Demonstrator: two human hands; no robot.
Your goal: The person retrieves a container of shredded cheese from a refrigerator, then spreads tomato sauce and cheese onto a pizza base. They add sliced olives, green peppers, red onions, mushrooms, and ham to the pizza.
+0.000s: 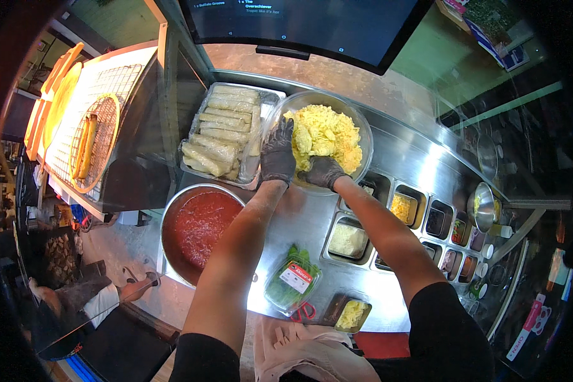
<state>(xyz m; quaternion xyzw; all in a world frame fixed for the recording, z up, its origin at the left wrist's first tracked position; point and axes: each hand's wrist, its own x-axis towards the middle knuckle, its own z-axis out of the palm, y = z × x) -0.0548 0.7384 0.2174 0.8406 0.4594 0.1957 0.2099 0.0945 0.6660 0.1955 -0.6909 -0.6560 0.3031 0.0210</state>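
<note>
One steel bench (302, 219). Tray (274, 95) of wrapped rolls (226, 127) looks well filled — bowl (365, 135) beside it, plenty of yellow shreds (328, 130) left, I'd judge. Gloved left hand (278, 158) at bowl's left rim, right hand (323, 172) nearby against shreds — can't tell grips.

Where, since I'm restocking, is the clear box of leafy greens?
In the head view, the clear box of leafy greens lies on the counter below centre, right of the red sauce pot.

The top edge cuts off our view of the screen (305, 28); our left forearm (229, 274) hides part of the red-filled pot (166, 237), and on our right hand (323, 172) we cannot make out the fingertips.
</note>
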